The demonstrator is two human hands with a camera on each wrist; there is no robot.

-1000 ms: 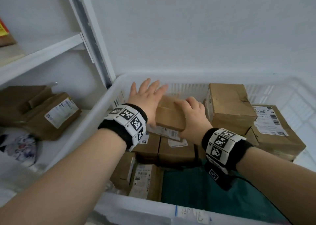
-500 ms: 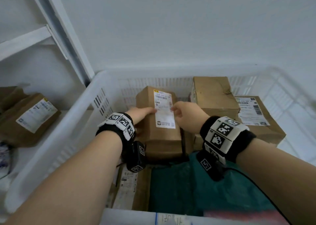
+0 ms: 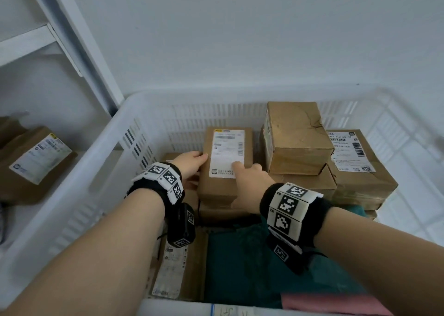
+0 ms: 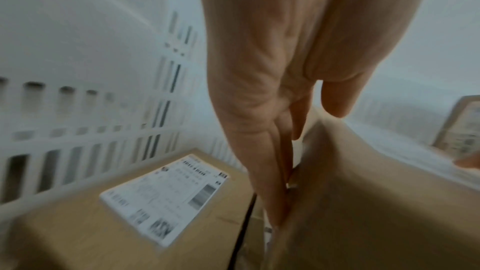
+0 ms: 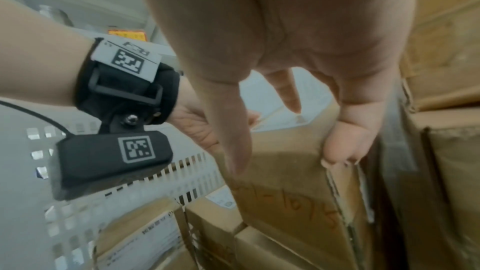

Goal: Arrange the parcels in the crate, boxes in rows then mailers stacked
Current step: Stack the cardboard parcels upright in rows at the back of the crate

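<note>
A brown box with a white label (image 3: 225,162) lies flat, label up, on other boxes in the back left of the white crate (image 3: 101,162). My left hand (image 3: 192,164) presses straight fingers (image 4: 270,182) against its left side. My right hand (image 3: 247,175) grips its near right corner: thumb on the near face, forefinger on the label, the other fingers (image 5: 342,147) curled over the right edge. Beside it to the right stands a stack with a plain box (image 3: 295,137) on top and a labelled box (image 3: 355,169).
A teal mailer (image 3: 240,262) and a pink mailer (image 3: 331,303) lie in the crate's near part, next to a labelled box (image 3: 175,272) on the near left. Outside, a labelled parcel (image 3: 36,162) sits on the white shelf at left. The wall is close behind.
The box, held tilted with its plain side up a second ago, now lies flat with its label up. My right hand has slid to its near right corner.
</note>
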